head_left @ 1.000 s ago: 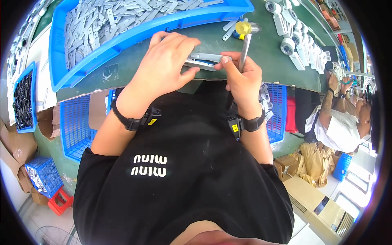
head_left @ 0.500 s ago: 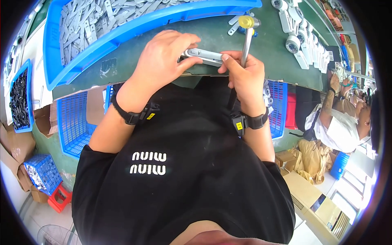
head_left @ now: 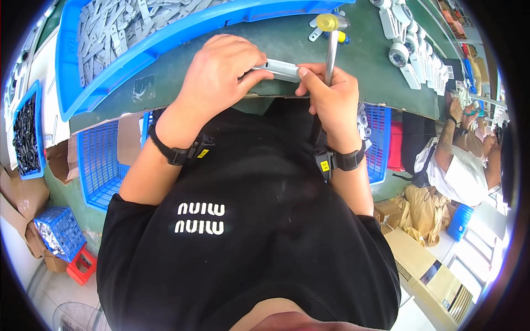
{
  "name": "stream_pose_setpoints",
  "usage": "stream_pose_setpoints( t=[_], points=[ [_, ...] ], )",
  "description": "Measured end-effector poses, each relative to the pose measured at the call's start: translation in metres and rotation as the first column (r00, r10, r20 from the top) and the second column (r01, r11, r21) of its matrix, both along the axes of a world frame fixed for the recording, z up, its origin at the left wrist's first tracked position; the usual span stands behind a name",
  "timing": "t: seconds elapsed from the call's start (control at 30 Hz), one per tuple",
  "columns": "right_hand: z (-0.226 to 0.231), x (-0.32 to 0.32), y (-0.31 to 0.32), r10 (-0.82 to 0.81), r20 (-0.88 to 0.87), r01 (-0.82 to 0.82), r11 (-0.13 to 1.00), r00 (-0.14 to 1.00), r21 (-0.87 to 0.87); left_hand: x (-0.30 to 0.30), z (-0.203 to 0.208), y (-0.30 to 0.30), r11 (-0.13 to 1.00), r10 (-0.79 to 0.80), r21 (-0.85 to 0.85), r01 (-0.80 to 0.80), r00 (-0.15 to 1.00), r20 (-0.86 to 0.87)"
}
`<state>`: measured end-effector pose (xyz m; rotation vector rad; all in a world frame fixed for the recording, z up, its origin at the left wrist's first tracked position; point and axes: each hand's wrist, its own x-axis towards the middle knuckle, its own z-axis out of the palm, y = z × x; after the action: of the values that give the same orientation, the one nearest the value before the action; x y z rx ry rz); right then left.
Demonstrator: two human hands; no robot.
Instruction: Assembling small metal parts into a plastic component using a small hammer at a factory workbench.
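Between my two hands, above the near edge of the table, is a long narrow light-grey plastic part point(head_left: 284, 69), its side now facing up. My left hand point(head_left: 225, 67) pinches its left end between thumb and fingers, covering that end. With thumb and forefinger my right hand point(head_left: 333, 102) grips its right end. The same right hand also holds a small mallet point(head_left: 331, 52) by its metal handle, head up, its yellow face point(head_left: 327, 22) pointing left. Past the hands, a large blue tray point(head_left: 182, 39) holds many similar loose grey parts point(head_left: 113, 41).
White assembled units with round ends point(head_left: 398, 55) stand in a row at the right of the green table point(head_left: 364, 71). A yellow-and-blue small item point(head_left: 343, 38) lies by the mallet head. Blue baskets point(head_left: 102, 165) stand below the table edge. Another person point(head_left: 461, 171) works at the far right.
The grey part has been rolled, so its slotted upper face no longer shows and its side does. My left hand has moved slightly up and left. The right hand's grip stays the same.
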<state>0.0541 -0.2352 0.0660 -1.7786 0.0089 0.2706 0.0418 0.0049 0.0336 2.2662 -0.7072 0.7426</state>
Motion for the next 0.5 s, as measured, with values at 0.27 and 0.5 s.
stream_pose_setpoints(
  t=[0.27,0.5],
  points=[
    [0.003,0.001,0.002,-0.028,0.106,0.046,0.983,0.994,-0.177,-0.004,0.005,-0.006,1.0,0.03,-0.005,-0.03,0.999,-0.037],
    [0.0,0.006,-0.005,0.056,-0.01,-0.057,0.986,0.998,-0.156,-0.005,0.013,-0.007,0.996,0.045,0.086,-0.037,0.994,-0.101]
  ],
)
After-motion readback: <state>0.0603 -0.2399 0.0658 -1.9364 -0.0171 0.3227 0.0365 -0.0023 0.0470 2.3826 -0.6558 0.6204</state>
